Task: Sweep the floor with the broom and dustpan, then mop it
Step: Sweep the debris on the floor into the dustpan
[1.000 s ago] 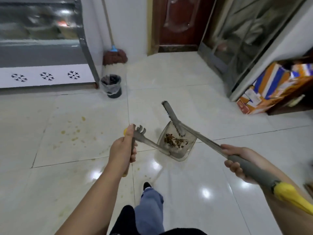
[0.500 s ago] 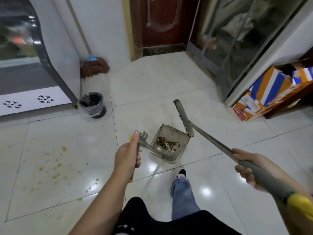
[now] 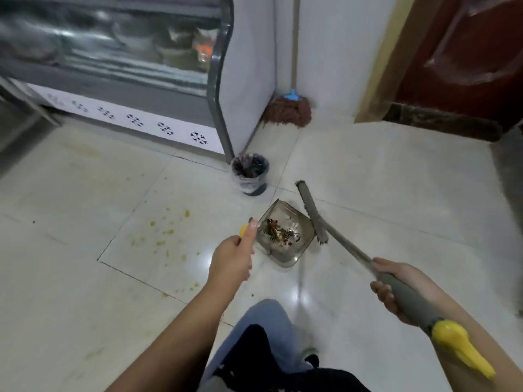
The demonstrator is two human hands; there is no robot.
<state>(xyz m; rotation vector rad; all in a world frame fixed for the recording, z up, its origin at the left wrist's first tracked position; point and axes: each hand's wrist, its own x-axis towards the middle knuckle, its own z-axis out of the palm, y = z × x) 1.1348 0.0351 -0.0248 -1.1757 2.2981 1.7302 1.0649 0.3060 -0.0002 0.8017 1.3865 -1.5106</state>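
My left hand (image 3: pixel 232 258) grips the yellow-tipped handle of a clear grey dustpan (image 3: pixel 285 250), which hangs above the tiles with brown debris (image 3: pixel 280 232) in it. My right hand (image 3: pixel 396 287) holds the grey grip of the broom (image 3: pixel 339 241); its narrow head (image 3: pixel 311 212) sits just right of the pan. A brown string mop (image 3: pixel 287 111) with a blue collar leans in the wall corner. Yellow spots (image 3: pixel 167 232) stain the tile left of the pan.
A small bin with a black liner (image 3: pixel 250 174) stands just beyond the dustpan, by the corner of a glass display cabinet (image 3: pixel 113 60). A dark red door (image 3: pixel 464 52) is at the back right. My legs (image 3: pixel 266 343) are at the bottom centre.
I have stepped forward and turned left; the bin and mop now lie nearer and straight ahead. Both hands keep their hold, and the dustpan with its debris has come close to the bin.
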